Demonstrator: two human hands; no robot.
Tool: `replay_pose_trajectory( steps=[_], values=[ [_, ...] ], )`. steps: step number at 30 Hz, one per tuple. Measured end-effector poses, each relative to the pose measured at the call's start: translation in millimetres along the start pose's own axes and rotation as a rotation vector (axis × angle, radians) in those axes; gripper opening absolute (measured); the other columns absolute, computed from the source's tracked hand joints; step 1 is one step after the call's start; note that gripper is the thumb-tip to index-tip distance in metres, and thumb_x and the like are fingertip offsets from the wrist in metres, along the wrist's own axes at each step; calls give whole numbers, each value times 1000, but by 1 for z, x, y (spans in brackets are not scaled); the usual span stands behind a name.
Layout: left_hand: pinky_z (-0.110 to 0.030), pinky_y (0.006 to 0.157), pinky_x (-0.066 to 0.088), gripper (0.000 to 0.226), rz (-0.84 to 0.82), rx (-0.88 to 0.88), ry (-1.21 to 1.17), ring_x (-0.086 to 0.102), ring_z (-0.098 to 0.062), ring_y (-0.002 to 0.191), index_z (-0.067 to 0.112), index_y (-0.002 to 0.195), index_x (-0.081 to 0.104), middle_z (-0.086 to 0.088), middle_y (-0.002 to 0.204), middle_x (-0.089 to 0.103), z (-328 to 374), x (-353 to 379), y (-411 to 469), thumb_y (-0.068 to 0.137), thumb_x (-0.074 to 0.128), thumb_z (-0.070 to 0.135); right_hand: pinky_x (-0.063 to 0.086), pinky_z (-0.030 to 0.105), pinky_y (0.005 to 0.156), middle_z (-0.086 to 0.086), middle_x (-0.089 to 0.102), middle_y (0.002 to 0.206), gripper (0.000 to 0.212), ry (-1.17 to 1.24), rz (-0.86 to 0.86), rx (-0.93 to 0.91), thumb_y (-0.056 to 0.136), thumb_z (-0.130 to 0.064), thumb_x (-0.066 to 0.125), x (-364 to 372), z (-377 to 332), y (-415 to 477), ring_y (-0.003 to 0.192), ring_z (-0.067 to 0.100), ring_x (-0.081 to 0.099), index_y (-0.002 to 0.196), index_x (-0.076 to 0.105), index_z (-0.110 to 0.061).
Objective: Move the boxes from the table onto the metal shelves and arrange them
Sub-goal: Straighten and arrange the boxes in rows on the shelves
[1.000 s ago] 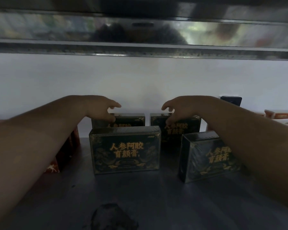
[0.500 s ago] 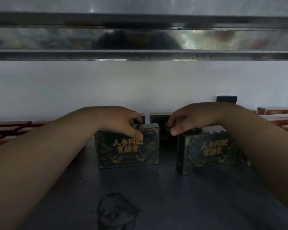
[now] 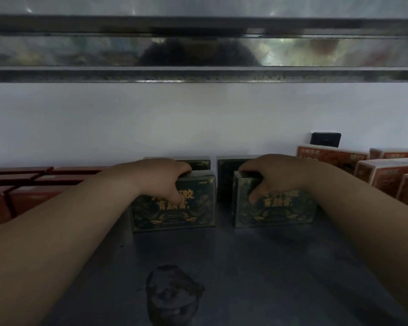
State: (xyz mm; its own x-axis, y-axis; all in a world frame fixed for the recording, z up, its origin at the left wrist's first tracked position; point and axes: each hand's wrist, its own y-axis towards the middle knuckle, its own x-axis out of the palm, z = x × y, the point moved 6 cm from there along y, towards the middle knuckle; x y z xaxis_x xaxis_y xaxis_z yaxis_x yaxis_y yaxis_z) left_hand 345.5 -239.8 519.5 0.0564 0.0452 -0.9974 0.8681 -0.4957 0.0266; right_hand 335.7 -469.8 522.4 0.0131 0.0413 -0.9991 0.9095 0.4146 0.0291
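Along the left side, red boxes (image 3: pixel 21 184) lie in rows on the metal shelf (image 3: pixel 245 267). The left hand (image 3: pixel 160 177) grips the left green box (image 3: pixel 174 212) from above, fingers curled over its top edge and thumb on the gold-lettered front. This box stands upright mid-shelf, just in front of a rear left box (image 3: pixel 201 164) near the white wall. A small gap to its right, the right hand (image 3: pixel 269 175) holds the right green box (image 3: pixel 278 210) the same way, with a rear right box (image 3: pixel 225 177) behind it. Orange boxes (image 3: pixel 386 170) stand at the far right.
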Motion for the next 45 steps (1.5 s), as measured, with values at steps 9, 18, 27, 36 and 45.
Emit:
replay_pose_trajectory(
  steps=[9,18,27,36,45],
  values=[
    [-40,108,32,78,383,-15,162,38,-25,130,27,153,23,0,146,38,13,22,-16,87,63,39,39,42,106,-2,53,138,77,-173,327,-48,88,-58,61,22,-9,-5,127,23,49,155,32,-33],
    [-60,113,25,91,659,2,193,42,-27,127,20,149,36,-6,139,45,11,46,-25,71,73,50,38,50,103,5,59,135,89,-282,625,-87,70,-69,70,38,-6,-14,122,31,55,143,50,-23],
    [-60,115,22,88,676,14,182,40,-28,128,17,149,37,-5,138,45,12,48,-24,73,75,43,36,52,107,-1,59,139,88,-259,675,-83,71,-66,72,42,-8,-11,129,27,50,145,48,-25],
    [-49,109,22,88,700,-27,185,36,-29,129,20,150,36,-5,141,44,13,49,-26,75,72,46,40,52,101,6,55,135,85,-231,710,-91,72,-64,69,45,-7,-9,124,30,51,146,47,-26],
    [-46,106,19,87,708,-43,194,38,-30,126,19,148,40,-6,138,47,11,47,-27,72,73,45,39,50,99,4,55,132,86,-250,726,-81,70,-62,74,43,-8,-11,122,29,51,144,49,-25]
  ],
)
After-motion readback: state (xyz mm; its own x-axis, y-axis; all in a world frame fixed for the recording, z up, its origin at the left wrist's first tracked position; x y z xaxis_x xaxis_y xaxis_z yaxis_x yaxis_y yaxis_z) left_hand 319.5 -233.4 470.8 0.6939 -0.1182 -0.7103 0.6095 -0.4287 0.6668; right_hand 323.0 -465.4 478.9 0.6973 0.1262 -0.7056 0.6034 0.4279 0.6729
